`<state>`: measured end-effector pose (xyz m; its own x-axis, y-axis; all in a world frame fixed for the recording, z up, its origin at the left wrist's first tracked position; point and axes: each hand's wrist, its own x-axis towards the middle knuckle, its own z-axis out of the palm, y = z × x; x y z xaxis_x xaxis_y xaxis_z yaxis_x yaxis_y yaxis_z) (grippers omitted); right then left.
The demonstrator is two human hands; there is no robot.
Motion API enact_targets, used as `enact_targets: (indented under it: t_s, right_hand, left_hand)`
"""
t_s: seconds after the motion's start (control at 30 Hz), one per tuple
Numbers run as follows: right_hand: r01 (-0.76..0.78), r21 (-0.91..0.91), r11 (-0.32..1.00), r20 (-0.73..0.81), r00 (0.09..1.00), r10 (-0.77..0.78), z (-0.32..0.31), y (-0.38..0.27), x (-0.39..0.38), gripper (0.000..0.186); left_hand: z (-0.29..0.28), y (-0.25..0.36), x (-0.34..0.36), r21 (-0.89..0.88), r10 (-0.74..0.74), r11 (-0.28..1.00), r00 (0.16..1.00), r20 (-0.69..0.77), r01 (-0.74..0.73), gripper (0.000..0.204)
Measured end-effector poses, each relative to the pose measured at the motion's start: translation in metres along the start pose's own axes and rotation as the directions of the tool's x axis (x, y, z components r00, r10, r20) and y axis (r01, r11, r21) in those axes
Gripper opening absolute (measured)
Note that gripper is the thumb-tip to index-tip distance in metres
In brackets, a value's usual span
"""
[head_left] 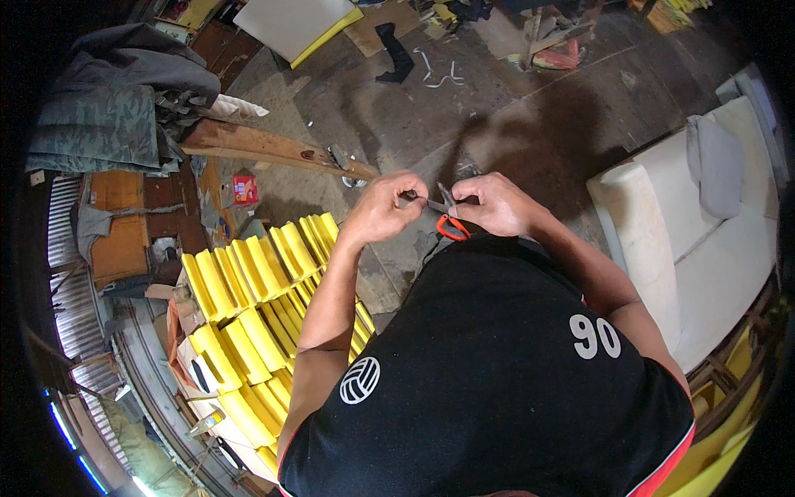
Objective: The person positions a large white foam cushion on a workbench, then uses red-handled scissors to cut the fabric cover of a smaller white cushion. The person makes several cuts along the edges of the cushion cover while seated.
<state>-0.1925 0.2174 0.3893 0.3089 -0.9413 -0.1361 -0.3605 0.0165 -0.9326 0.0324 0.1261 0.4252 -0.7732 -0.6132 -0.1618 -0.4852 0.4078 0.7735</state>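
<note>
My left hand [387, 209] is closed in a pinch on a thin dark grey strip [434, 205] in front of my body. My right hand [490, 207] faces it, thumb and fingers curled on the strip's other side, near a narrow greyish piece sticking upward, too small to make out. Just below the strip, between my hands, is a tool with orange loop handles [454, 229], apparently scissors; whether a finger bears on it is unclear. My black shirt fills the lower middle of the view.
Yellow foam pieces [248, 273] are stacked at left, beside a wooden beam [257, 149] and camouflage fabric [91, 124]. A cream sofa-like cushioned piece [696, 273] stands at right. Scraps and a foam slab [290, 21] lie on the dark board floor [530, 124] ahead.
</note>
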Motion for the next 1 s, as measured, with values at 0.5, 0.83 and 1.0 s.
enact_targets:
  t_s: [0.5, 0.83, 1.0]
  right_hand:
    - [0.068, 0.188, 0.980, -0.351, 0.937, 0.002, 0.019, 0.020, 0.014, 0.026]
    - [0.113, -0.387, 0.915, -0.336, 0.907, -0.255, 0.017, -0.018, 0.012, 0.021]
    - [0.096, -0.439, 0.894, -0.336, 0.905, -0.262, 0.020, -0.012, 0.017, 0.021]
  left_hand:
    - [0.060, 0.011, -0.015, -0.489, -0.227, 0.856, 0.728, -0.647, -0.168, 0.012]
    - [0.072, 0.036, -0.002, -0.438, -0.271, 0.898, 0.747, -0.607, -0.030, 0.012]
    - [0.075, 0.039, 0.005, -0.440, -0.323, 0.898, 0.690, -0.648, 0.007, 0.009]
